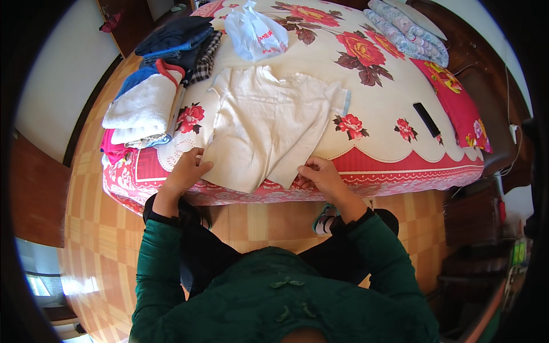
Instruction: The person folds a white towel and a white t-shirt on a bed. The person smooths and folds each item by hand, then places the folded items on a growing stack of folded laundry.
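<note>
A cream short-sleeved shirt [266, 124] lies spread on the bed, its collar away from me and its hem at the near edge. My left hand [187, 169] pinches the hem's left corner between thumb and fingers. At the right corner of the hem, my right hand [317, 173] grips the cloth the same way. Creases run down the shirt's front, and the hem dips between the hands. The sleeve on the right shows a pale blue edge.
Folded clothes [176, 43] and a folded white fleece [143, 103] stand stacked at the left. Beyond the shirt sits a white plastic bag [257, 34]. A black phone or remote [426, 119], a red pillow [454, 103] and a folded quilt [407, 32] lie at the right.
</note>
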Demonstrator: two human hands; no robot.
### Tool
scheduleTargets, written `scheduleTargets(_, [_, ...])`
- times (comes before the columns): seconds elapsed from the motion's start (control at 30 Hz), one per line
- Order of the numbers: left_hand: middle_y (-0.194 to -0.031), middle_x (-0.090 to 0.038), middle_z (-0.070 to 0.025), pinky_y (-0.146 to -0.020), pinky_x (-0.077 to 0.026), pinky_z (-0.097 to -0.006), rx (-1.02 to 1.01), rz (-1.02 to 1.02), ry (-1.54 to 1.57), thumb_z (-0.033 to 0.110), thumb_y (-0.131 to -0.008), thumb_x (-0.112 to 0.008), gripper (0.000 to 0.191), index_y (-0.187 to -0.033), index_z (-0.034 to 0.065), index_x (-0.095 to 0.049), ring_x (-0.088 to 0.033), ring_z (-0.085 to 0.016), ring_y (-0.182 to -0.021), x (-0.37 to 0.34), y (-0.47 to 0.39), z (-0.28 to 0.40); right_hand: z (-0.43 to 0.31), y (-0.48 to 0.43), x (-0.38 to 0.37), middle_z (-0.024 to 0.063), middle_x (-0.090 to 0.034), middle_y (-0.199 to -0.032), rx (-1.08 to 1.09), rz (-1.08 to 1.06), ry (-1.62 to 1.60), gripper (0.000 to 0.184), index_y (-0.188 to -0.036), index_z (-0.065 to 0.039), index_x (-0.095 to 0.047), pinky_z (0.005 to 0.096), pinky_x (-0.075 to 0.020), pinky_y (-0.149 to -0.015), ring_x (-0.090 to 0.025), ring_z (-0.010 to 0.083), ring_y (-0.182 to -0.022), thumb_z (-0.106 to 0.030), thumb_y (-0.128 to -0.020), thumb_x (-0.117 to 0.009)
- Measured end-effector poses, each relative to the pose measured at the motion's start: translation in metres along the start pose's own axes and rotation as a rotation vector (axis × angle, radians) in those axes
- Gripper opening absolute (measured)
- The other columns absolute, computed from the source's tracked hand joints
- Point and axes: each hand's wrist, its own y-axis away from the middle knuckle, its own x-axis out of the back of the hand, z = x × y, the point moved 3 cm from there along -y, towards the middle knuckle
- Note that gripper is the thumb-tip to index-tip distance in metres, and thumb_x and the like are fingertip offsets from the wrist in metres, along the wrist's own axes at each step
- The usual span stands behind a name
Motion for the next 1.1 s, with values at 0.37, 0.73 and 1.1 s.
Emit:
scheduleTargets(0.37, [-0.093, -0.069, -0.015, -0.055, -0.056, -0.0258, 0.045, -0.057, 0.434, 0.008, -0.092, -0.059, 0.044, -0.13, -0.0103, -0.046, -0.068, -0.018, -0.07, -0.015, 0.041, 0.01, 0.006, 0.062, 0.06, 0.0044, -0.064, -0.095, 0.339, 0.527, -0.281, 0.015, -0.104, 0.001, -0.06, 0.0229, -0.0476, -0.074, -0.059, 0.0096, -0.081, -0.008, -0.092, -0.062])
scheduleTargets(0.73, [-0.085, -0.068, -0.012, -0.055, -0.055, -0.0269, 0.155, -0.316, 0.271, 0.01, -0.093, -0.058, 0.034, -0.123, -0.0068, -0.054, -0.067, -0.016, -0.063, -0.009, 0.065, 0.021, -0.034, 0.079, 0.081, 0.0089, -0.066, -0.077, 0.26, 0.338, 0.603, 0.016, -0.099, 0.002, -0.062, 0.0252, -0.0485, -0.057, -0.063, 0.0121, -0.066, -0.009, -0.088, -0.065])
scheduleTargets(1.1, [-0.109, -0.066, -0.0252, -0.095, -0.048, -0.0426, -0.252, -0.024, -0.595, 0.021, -0.084, -0.064, 0.039, -0.115, -0.0031, -0.063, -0.061, -0.039, -0.108, 0.041, -0.083, 0.089, -0.11, -0.081, 0.18, 0.0146, -0.066, -0.095, 0.118, 0.461, 0.283, 0.038, -0.118, 0.002, -0.058, 0.031, -0.0541, -0.062, -0.065, 0.0186, -0.075, -0.017, -0.087, -0.071])
